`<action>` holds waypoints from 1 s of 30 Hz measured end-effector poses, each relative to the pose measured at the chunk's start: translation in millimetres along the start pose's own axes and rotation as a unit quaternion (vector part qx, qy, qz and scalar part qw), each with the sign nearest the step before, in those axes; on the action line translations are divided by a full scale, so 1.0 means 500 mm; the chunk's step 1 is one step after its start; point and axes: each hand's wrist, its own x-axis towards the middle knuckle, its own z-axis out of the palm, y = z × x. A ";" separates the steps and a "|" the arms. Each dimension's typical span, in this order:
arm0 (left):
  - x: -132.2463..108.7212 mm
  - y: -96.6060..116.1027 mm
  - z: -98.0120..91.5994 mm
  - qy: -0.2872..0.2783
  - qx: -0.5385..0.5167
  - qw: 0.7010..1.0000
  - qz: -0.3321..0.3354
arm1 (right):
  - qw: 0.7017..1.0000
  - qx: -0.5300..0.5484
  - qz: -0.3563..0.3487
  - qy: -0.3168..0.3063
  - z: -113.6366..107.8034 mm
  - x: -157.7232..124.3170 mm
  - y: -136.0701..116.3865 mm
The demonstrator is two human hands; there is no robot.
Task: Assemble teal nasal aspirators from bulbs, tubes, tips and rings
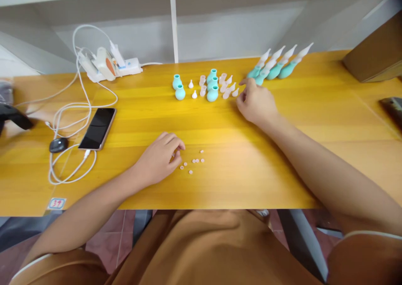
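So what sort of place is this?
Probably an indoor assembly or craft workstation: a numbered sticker on the wooden tabletop, a power strip, and turquoise bulbs grouped with small parts.

Open-necked turquoise bulbs (212, 94) upright, small pale-pink pieces (190, 172) scattered nearer, white-tipped bulbs (286, 70) grouped right

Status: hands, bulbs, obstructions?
Left hand at small pale rings; right hand beside nozzle-topped teal bulbs; grips unclear. Open teal bulbs toward back. Phone lies left, apart from both hands.
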 end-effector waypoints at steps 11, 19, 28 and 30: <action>-0.009 -0.008 -0.033 -0.040 0.094 0.994 -0.046 | 0.998 0.045 0.036 -0.004 0.030 0.009 0.014; -0.011 -0.038 -0.069 -0.121 0.107 0.987 -0.024 | 0.995 0.080 0.055 -0.009 0.018 0.012 0.006; -0.004 -0.032 -0.058 -0.121 0.078 0.990 -0.012 | 0.996 0.063 0.065 -0.001 0.022 0.026 0.013; -0.003 -0.035 -0.058 -0.120 0.067 0.990 -0.017 | 0.996 0.067 0.064 -0.001 0.022 0.024 0.014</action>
